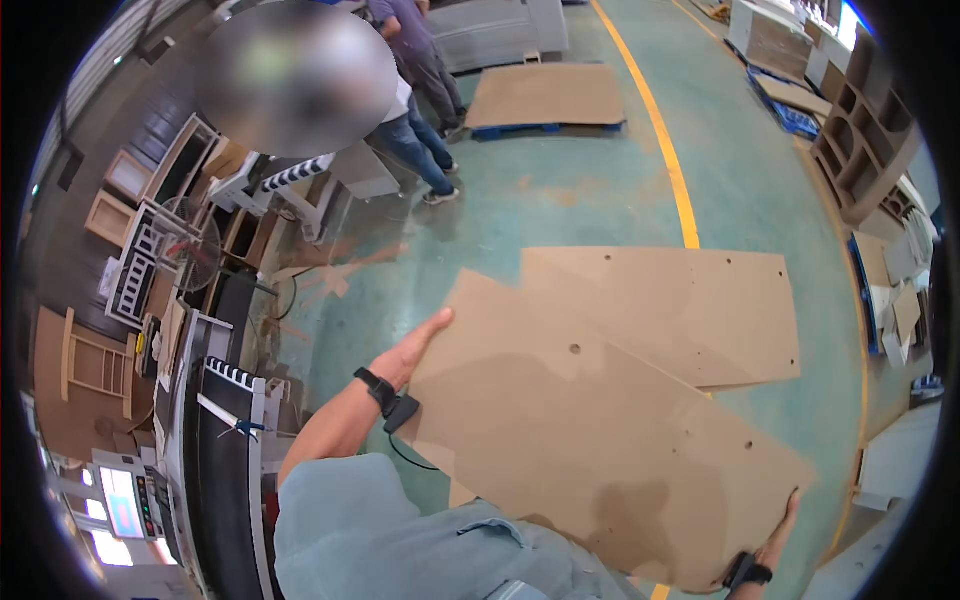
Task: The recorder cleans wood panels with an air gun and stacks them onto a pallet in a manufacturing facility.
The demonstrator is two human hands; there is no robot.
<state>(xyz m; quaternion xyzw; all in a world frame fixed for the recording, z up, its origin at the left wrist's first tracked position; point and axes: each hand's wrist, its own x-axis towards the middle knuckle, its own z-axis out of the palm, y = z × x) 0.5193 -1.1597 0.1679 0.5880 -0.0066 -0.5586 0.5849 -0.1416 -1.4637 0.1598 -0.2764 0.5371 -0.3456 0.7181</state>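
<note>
A large tan board (540, 410) with a few small dark holes lies slanted across the space in front of me. My left hand (412, 350) is closed on its left end, thumb along the edge and the other fingers mostly hidden. At the opposite end, my right hand (778, 535) grips the near right corner, its fingers largely out of sight under the board. Just beyond is a second tan panel (720, 315), also with holes near its edges, partly covered by the held board. What supports that panel is hidden.
To my left runs a machine with a dark conveyor bed (228, 470) and a control screen (122, 500). A fan (190, 245) stands farther off. Ahead, a blue pallet (545, 128) bears flat board, near two people. A yellow line (655, 110) crosses the green floor; stacked panels (905, 310) line the right.
</note>
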